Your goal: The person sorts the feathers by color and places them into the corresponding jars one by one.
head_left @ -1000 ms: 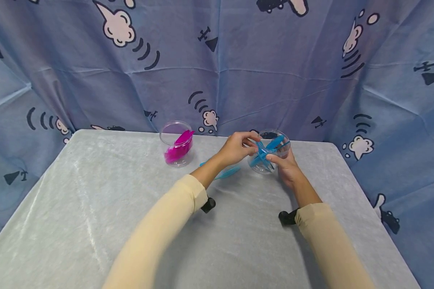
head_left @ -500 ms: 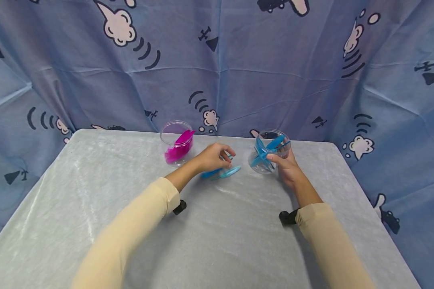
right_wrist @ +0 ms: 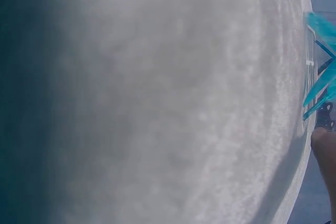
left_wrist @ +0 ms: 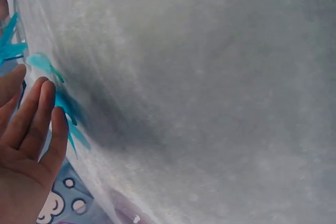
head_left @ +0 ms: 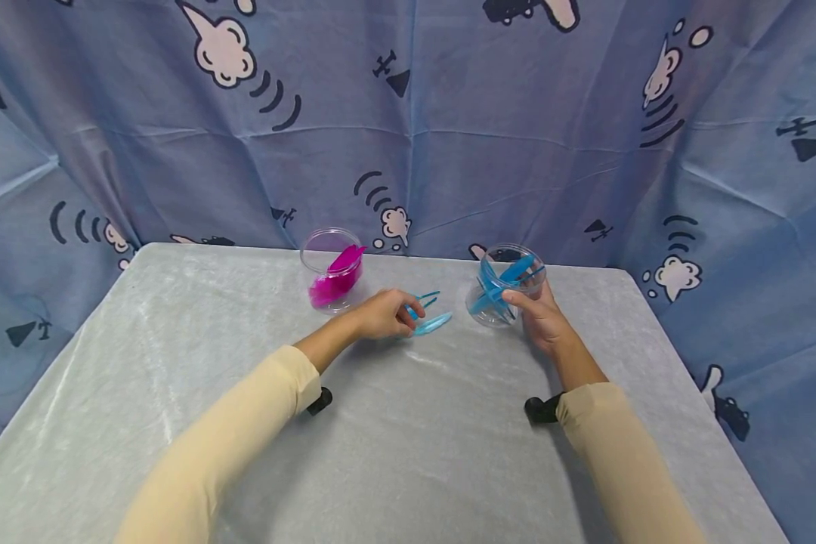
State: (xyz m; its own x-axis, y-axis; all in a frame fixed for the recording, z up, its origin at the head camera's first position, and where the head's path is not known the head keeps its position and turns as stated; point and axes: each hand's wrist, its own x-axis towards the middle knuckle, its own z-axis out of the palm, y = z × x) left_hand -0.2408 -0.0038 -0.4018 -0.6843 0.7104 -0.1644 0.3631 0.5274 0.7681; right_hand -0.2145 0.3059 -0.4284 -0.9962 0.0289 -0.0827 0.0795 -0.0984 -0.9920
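Observation:
My left hand (head_left: pixel 384 313) is low over several loose blue feathers (head_left: pixel 432 324) on the table, its fingers slightly bent. In the left wrist view its fingers are long and relaxed, with blue feathers (left_wrist: pixel 64 103) beyond the fingertips and nothing visibly pinched. My right hand (head_left: pixel 540 321) grips a clear round jar (head_left: pixel 477 313), thumb on the near side, other fingers mostly hidden behind it. Inside that jar several blue feathers (head_left: pixel 495 291) lean across each other. The right wrist view catches only my thumb (right_wrist: pixel 324 142) and part of these feathers at its right edge.
A second clear jar (head_left: pixel 316 270), holding bright pink feathers (head_left: pixel 336 278), stands to the left near the far table edge. Pale cloth covers the table (head_left: pixel 435 438). Behind it hangs a blue patterned curtain (head_left: pixel 476 151).
My left hand has drawn back from the right jar's rim, moving left and down to the loose feathers. My right hand and both jars have stayed in place.

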